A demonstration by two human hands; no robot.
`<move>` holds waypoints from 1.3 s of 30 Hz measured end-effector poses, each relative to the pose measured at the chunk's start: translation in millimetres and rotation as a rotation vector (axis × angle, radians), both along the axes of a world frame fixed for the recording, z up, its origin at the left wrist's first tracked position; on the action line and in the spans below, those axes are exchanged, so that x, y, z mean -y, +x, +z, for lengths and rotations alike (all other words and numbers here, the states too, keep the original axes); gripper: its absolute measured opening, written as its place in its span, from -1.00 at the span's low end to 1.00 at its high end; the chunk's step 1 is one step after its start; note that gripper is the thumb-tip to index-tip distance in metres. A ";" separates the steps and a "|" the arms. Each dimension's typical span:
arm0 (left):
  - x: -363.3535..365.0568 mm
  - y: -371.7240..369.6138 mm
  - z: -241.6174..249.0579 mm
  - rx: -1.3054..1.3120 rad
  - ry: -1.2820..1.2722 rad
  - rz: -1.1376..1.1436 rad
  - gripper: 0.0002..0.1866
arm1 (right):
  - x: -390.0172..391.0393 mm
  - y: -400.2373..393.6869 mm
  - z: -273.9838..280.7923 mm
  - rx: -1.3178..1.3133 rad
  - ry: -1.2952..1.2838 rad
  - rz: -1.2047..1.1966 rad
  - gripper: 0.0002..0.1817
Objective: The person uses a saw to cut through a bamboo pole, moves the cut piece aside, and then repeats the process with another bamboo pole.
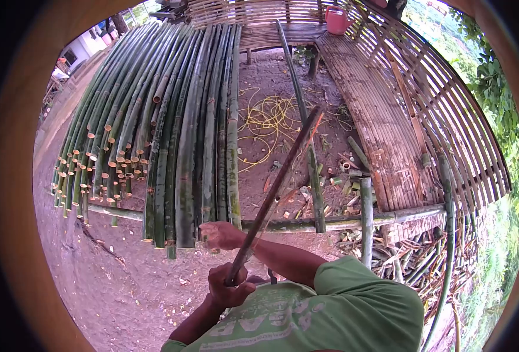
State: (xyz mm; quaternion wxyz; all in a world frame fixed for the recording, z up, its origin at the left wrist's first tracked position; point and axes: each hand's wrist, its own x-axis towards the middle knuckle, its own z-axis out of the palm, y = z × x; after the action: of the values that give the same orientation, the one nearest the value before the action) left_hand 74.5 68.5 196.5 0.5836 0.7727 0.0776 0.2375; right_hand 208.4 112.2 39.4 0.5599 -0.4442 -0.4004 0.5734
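Note:
My left hand [227, 286] is closed around the lower end of a long, dark, narrow blade that looks like a machete [280, 185]. It slants up and to the right, close in front of the camera. My right hand [223, 235] reaches across behind the blade, fingers curled at the near cut end of a green bamboo pole [211, 176]. That pole lies at the right side of a wide row of bamboo poles [186, 152], their cut ends facing me. Part of my right wrist is hidden by the blade.
A bamboo crossbar [289, 225] runs under the poles. One long pole [297, 88] slants across it. Yellow cord [269, 117] lies tangled on the dirt. At right are a slatted bench [382, 123], a red container [337, 20] and scrap bamboo [418, 264].

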 end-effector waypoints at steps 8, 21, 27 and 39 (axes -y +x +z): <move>10.1 8.2 -23.4 -0.309 0.057 -0.019 -0.70 | 323.5 47.0 -105.6 0.916 -0.920 -0.817 -0.24; 57.4 69.6 -76.9 -0.629 -0.027 0.076 -0.65 | 574.1 -6.7 -252.8 0.451 -1.485 -0.881 -0.21; 79.1 62.6 -83.4 -0.560 0.005 0.215 -0.67 | 455.2 137.8 -116.8 0.713 -1.303 -0.569 -0.34; 106.7 84.3 -51.9 -0.545 0.234 0.267 -0.67 | 424.9 182.7 -82.3 0.912 -0.764 -1.248 0.10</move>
State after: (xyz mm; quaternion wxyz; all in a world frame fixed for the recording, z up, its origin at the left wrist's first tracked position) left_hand 158.8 -38.2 144.6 0.4123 0.8526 0.3039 0.1035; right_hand 391.1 -312.7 -42.8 0.3694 -0.9277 -0.0487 0.0218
